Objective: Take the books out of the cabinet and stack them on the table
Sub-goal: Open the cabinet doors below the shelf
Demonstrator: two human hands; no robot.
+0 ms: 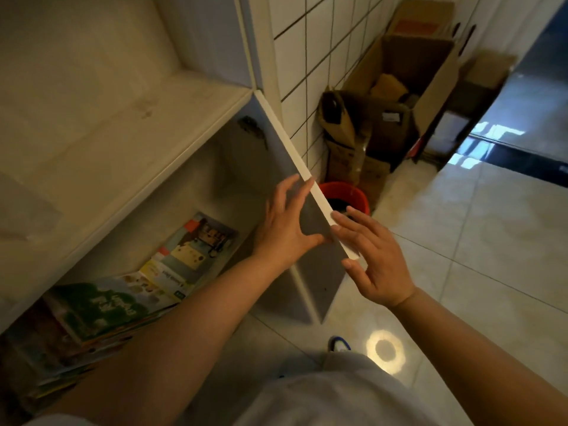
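Tiled floor [461, 241], cabinet [123, 118] at left. Both hands spread, empty: left hand [285, 229] and right hand [375, 259] bracketing door [310, 216], likely holding access. Books [129, 299] lying inside, lower compartment.

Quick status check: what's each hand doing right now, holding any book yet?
Left hand: open, fingers spread against the inner face of the cabinet door, no book.
Right hand: open, fingers at the door's edge, no book.
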